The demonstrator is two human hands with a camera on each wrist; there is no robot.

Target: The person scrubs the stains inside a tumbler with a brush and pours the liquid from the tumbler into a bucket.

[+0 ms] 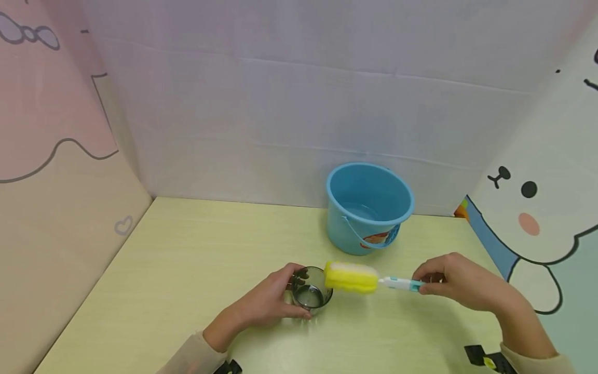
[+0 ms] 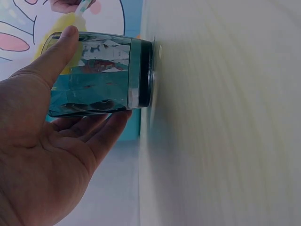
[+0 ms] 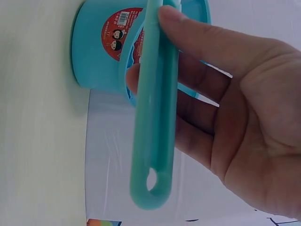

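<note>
My left hand point(image 1: 268, 304) grips a dark, see-through drinking glass point(image 1: 310, 297), thumb on one side and fingers round the other. In the left wrist view the faceted glass point(image 2: 94, 77) stands with its base right at the tabletop. My right hand point(image 1: 460, 285) pinches the white and teal handle point(image 1: 402, 283) of a sponge bottle brush. Its yellow and pale sponge head point(image 1: 350, 277) points left, its tip overlapping the glass's right rim in the head view. Close up, the teal handle end point(image 3: 153, 141) with its hanging hole extends past the thumb and fingers.
A light blue bucket point(image 1: 343, 234) with a red label stands at the back of the pale yellow table point(image 1: 210, 244), beyond the brush. Its handle hangs down in front. A pale curtain-like wall point(image 1: 280, 104) rises behind, with cartoon-printed panels point(image 1: 560, 218) at both sides.
</note>
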